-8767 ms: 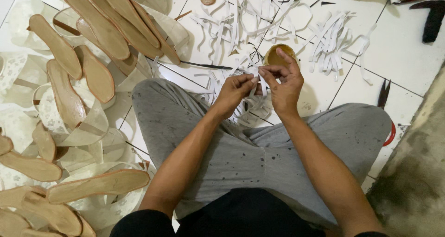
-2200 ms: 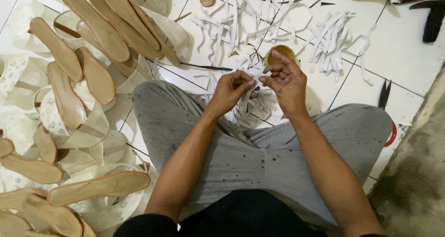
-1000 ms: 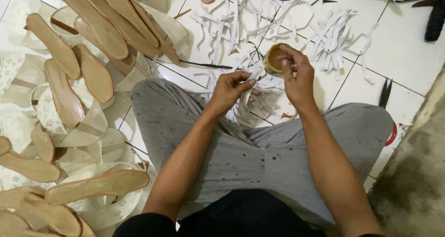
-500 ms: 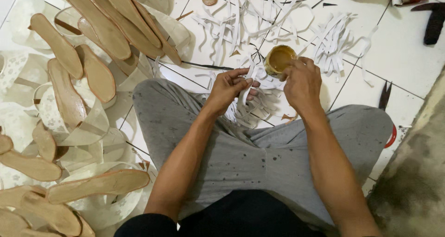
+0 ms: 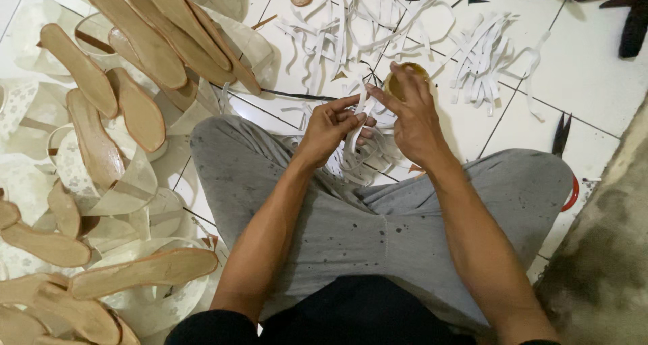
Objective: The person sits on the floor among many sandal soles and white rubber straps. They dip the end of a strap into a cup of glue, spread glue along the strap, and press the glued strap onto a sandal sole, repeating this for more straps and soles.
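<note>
**Two hands working a white strip above a tin of glue**

The person sits cross-legged on a white tiled floor [image 5: 594, 68] in grey speckled trousers [image 5: 378, 217]. The left hand [image 5: 331, 125] is closed in a pinch: thumb and fingers grip a narrow white strip of fabric [image 5: 356, 125], which stands roughly upright between the 2 hands, just above the knees. The right hand [image 5: 412, 119] is held loosely, its fingers extended toward the strip; the index fingertip touches the strip near its upper end, and the hand encloses nothing that shows. Directly behind the right hand's fingers lies a small round tin with yellowish-brown contents [image 5: 405, 75], partly hidden by them. Beneath both hands rests a loose heap of similar white strips [image 5: 364, 159], lying between the knees. More cut white strips [image 5: 472, 55] are scattered on the tiles beyond the tin. To the person's left lies a pile of flat tan sandal soles [image 5: 135, 61], mixed with translucent pale straps. To the right, a pair of small black snips [image 5: 560, 132] lies on the tile just beside the right knee, with a red curved object [image 5: 572, 193] at the trouser edge.
</note>
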Demonstrator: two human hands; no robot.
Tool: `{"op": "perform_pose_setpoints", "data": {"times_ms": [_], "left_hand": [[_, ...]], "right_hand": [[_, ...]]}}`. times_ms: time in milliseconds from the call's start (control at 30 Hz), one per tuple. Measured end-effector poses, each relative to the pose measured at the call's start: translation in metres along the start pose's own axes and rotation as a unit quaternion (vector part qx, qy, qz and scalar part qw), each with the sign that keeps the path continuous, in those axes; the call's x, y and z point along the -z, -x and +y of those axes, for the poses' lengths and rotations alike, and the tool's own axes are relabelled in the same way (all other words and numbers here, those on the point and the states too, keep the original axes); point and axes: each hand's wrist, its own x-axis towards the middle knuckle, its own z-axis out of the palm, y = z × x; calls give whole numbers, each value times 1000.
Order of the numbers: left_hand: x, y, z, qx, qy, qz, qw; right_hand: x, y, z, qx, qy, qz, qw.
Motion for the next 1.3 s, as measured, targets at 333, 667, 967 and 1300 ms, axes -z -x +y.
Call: {"op": "perform_pose_setpoints", "data": {"times_ms": [333,667,967,1300], "left_hand": [[-5,3,15,-59,15,45,997],[-13,6,10,-103,-152,78,980],[-4,-1,47,-154,-199,196,948],[2,-149,96,-195,-516,92,829]], "right_hand": [[-3,5,-9,22,-192,53,980],[-19,3,16,3,-49,124,991],[-14,9,27,-111,-216,212,947],[-18,7,57,-195,-260,280,903]]}}
